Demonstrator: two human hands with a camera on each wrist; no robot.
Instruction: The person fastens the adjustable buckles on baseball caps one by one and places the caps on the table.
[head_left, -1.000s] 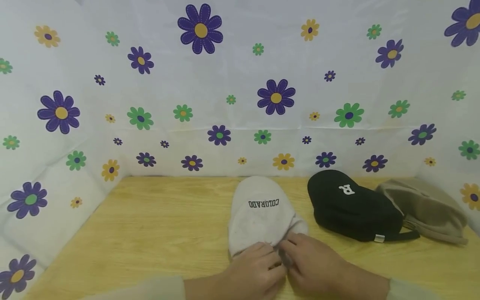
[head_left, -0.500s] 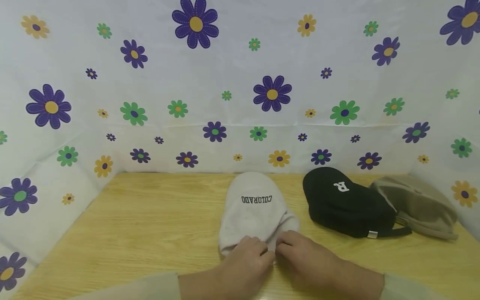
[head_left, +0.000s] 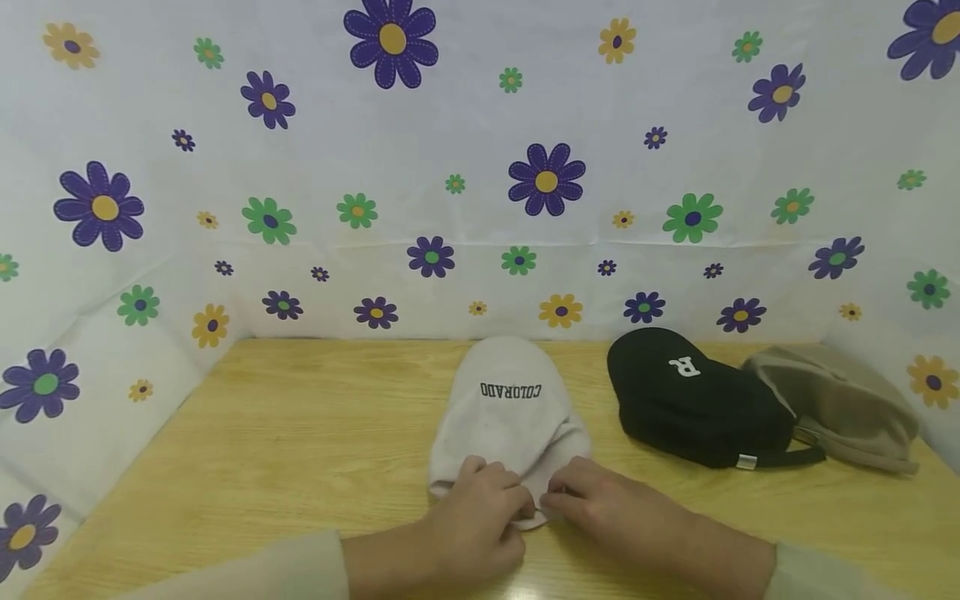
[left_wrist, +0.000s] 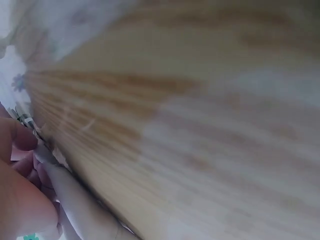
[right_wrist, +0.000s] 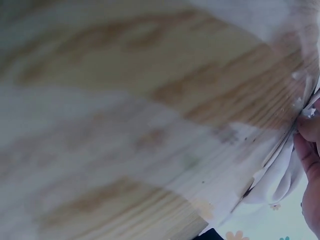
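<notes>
A cream baseball cap [head_left: 495,429] with COLORADO stitched on its front lies on the table, brim pointing away from me. Its near side is folded and creased, with part of the back edge showing between my hands. My left hand [head_left: 480,517] grips that near edge with curled fingers; in the left wrist view the cap's cloth [left_wrist: 82,205] runs beside the fingers. On the other side, my right hand [head_left: 611,508] pinches the back of the cap between thumb and fingers. The right wrist view shows the right fingertips [right_wrist: 302,142] against the bunched cloth. Palms hide the strap area.
A black cap [head_left: 697,408] with a white R sits to the right, its strap trailing toward a brown cap [head_left: 840,408] beside it. The wooden table [head_left: 300,433] reaches back to a white flowered cloth [head_left: 330,108] that hangs behind and along the sides.
My hands have drawn slightly apart along the cap's near edge, the left one shifting left. More of the back edge now shows between them. The head view has also shifted a little.
</notes>
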